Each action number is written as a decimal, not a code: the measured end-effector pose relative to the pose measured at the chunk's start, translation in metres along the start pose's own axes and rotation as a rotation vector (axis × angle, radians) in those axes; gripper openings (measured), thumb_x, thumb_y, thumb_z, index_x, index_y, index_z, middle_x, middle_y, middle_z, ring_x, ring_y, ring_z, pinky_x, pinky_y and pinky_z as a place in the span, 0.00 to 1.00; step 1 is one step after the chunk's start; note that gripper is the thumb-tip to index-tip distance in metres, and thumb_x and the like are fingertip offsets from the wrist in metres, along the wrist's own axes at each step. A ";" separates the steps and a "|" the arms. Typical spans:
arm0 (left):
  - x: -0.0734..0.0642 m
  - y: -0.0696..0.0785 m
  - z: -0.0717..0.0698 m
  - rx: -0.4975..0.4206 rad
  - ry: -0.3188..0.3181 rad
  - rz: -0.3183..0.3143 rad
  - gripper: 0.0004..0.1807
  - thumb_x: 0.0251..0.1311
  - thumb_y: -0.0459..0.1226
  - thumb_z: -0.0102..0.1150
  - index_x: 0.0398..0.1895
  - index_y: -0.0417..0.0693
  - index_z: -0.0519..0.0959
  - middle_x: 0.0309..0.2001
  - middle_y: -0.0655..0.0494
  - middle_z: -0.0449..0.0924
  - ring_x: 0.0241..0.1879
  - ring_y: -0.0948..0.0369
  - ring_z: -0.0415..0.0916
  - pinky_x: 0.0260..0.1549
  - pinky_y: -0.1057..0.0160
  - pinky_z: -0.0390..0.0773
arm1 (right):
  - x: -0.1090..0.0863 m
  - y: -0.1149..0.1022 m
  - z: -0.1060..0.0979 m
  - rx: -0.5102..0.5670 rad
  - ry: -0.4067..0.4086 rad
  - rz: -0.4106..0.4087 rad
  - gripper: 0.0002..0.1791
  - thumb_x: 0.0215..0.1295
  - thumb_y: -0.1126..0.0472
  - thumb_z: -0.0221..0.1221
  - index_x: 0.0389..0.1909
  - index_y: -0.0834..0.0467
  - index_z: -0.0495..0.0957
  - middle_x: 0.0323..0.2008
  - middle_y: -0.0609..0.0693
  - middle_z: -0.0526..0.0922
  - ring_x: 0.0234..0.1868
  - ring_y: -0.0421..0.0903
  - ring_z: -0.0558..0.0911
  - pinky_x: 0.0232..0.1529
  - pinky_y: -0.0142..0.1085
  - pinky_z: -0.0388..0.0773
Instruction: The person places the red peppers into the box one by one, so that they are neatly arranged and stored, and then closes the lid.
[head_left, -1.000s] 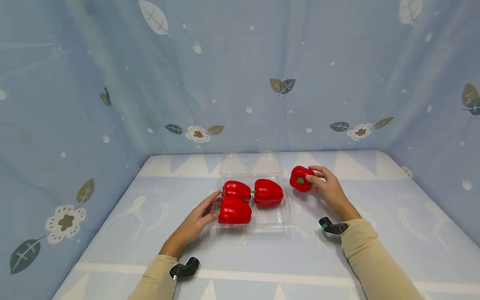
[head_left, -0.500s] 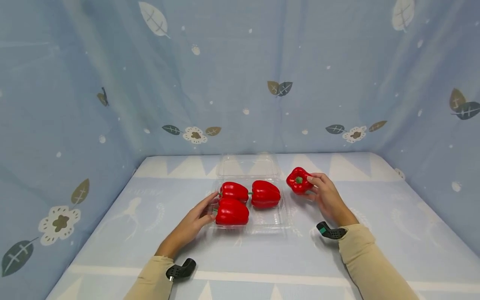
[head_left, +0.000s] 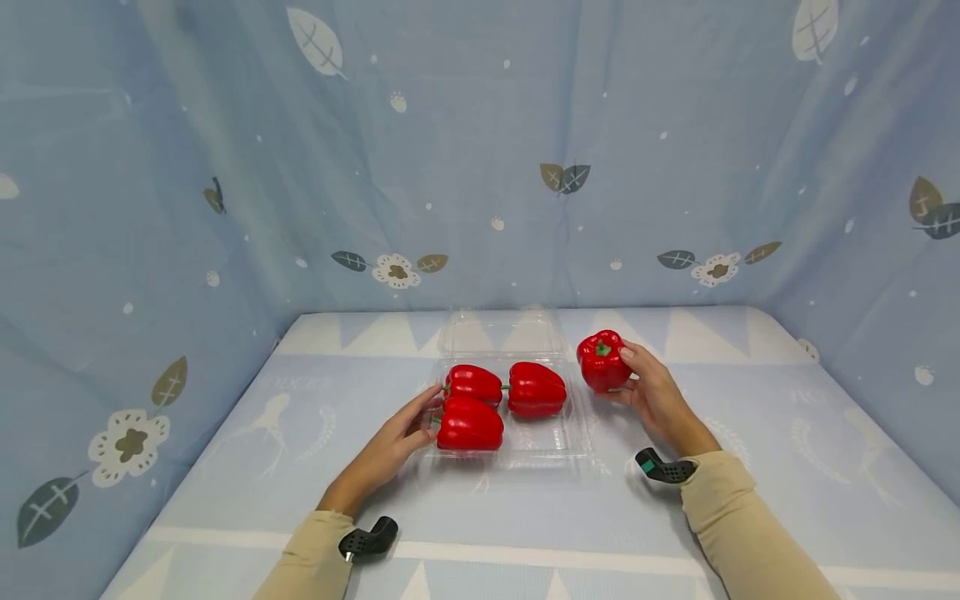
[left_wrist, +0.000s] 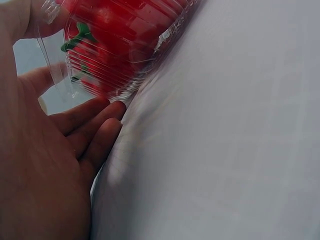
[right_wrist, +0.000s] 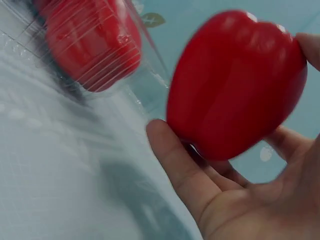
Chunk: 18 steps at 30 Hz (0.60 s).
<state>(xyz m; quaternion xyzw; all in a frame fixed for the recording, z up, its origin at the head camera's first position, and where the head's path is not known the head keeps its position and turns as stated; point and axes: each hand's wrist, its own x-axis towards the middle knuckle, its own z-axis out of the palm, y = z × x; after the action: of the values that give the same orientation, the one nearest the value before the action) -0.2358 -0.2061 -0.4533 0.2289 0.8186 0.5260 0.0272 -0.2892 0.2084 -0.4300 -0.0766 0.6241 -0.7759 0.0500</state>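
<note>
My right hand (head_left: pixel 660 404) holds a red bell pepper (head_left: pixel 602 362) raised to the right of a clear plastic clamshell container (head_left: pixel 542 435). The pepper's green stem points up, and my fingers support its base in the right wrist view while the thumb lies high on its side. My left hand (head_left: pixel 393 442) holds the container's left rim, with the lower fingers reaching against its ribbed wall (left_wrist: pixel 107 75). Inside lie three more red peppers on their sides: one at back left (head_left: pixel 472 383), one at front left (head_left: pixel 470 425), one on the right (head_left: pixel 537 389).
The container's clear lid (head_left: pixel 501 332) lies folded back behind it, near the table's far edge. A pale patterned cloth (head_left: pixel 510 508) covers the table. Blue printed curtains (head_left: pixel 480 150) enclose the back and both sides. Each wrist carries a black camera mount (head_left: pixel 369 539).
My right hand has turned the pepper upright, so its stem now points up instead of toward me, and has lifted it slightly. The left hand and the container stay in place.
</note>
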 end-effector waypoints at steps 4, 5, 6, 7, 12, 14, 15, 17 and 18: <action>0.000 0.000 0.001 0.004 0.003 -0.004 0.37 0.67 0.32 0.52 0.79 0.51 0.56 0.70 0.44 0.66 0.70 0.47 0.63 0.69 0.43 0.60 | 0.000 0.002 0.000 -0.007 -0.018 -0.031 0.30 0.77 0.48 0.50 0.72 0.57 0.57 0.64 0.53 0.66 0.55 0.49 0.79 0.50 0.52 0.81; 0.000 0.000 0.001 0.006 0.004 -0.005 0.37 0.67 0.32 0.52 0.79 0.51 0.56 0.70 0.44 0.66 0.70 0.47 0.63 0.69 0.43 0.60 | 0.000 0.002 -0.001 -0.005 -0.023 -0.044 0.30 0.77 0.48 0.50 0.72 0.57 0.56 0.64 0.53 0.67 0.55 0.49 0.79 0.50 0.51 0.81; 0.000 0.000 0.001 0.009 0.005 -0.005 0.37 0.67 0.32 0.52 0.79 0.51 0.56 0.70 0.44 0.66 0.70 0.47 0.63 0.69 0.43 0.60 | 0.000 0.002 -0.001 -0.003 -0.028 -0.057 0.31 0.77 0.48 0.49 0.73 0.57 0.56 0.64 0.53 0.66 0.55 0.49 0.79 0.50 0.51 0.82; -0.001 0.000 0.001 0.012 0.005 -0.006 0.37 0.67 0.32 0.52 0.79 0.51 0.56 0.70 0.45 0.67 0.70 0.47 0.63 0.69 0.43 0.60 | -0.001 0.002 0.000 0.001 -0.033 -0.070 0.31 0.78 0.49 0.49 0.75 0.56 0.55 0.65 0.53 0.65 0.55 0.49 0.79 0.50 0.51 0.82; -0.001 0.001 0.002 0.020 0.010 -0.006 0.37 0.68 0.32 0.52 0.79 0.52 0.56 0.70 0.45 0.67 0.69 0.47 0.64 0.69 0.43 0.61 | -0.003 0.000 0.001 0.016 -0.064 -0.115 0.34 0.78 0.51 0.49 0.80 0.49 0.50 0.70 0.55 0.60 0.59 0.51 0.77 0.51 0.50 0.81; -0.001 0.001 0.002 0.021 0.013 -0.006 0.37 0.67 0.33 0.52 0.79 0.52 0.56 0.70 0.45 0.67 0.69 0.47 0.64 0.69 0.43 0.61 | -0.003 0.000 0.001 0.019 -0.078 -0.122 0.34 0.78 0.52 0.50 0.80 0.48 0.51 0.71 0.55 0.60 0.61 0.52 0.75 0.52 0.51 0.81; -0.001 0.002 0.002 0.021 0.012 -0.002 0.37 0.68 0.33 0.52 0.79 0.51 0.56 0.70 0.44 0.67 0.69 0.47 0.64 0.68 0.43 0.61 | -0.003 -0.001 0.000 0.022 -0.088 -0.124 0.34 0.78 0.52 0.50 0.80 0.49 0.51 0.71 0.56 0.60 0.61 0.52 0.75 0.52 0.52 0.80; -0.001 0.003 0.002 0.017 0.010 -0.004 0.36 0.68 0.33 0.51 0.79 0.51 0.56 0.70 0.44 0.67 0.69 0.46 0.64 0.69 0.42 0.61 | -0.004 -0.001 0.000 0.025 -0.101 -0.120 0.34 0.77 0.54 0.50 0.80 0.50 0.51 0.70 0.56 0.60 0.61 0.51 0.75 0.53 0.53 0.79; -0.002 0.003 0.002 0.016 0.008 -0.006 0.36 0.68 0.33 0.51 0.79 0.50 0.56 0.70 0.44 0.67 0.69 0.46 0.64 0.69 0.42 0.61 | -0.004 -0.001 0.000 0.027 -0.105 -0.115 0.34 0.77 0.55 0.51 0.79 0.51 0.51 0.70 0.55 0.61 0.61 0.51 0.75 0.53 0.54 0.79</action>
<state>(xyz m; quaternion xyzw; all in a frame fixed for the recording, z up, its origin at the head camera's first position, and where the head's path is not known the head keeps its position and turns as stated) -0.2327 -0.2040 -0.4520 0.2247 0.8235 0.5204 0.0236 -0.2849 0.2089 -0.4296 -0.1523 0.6047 -0.7808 0.0388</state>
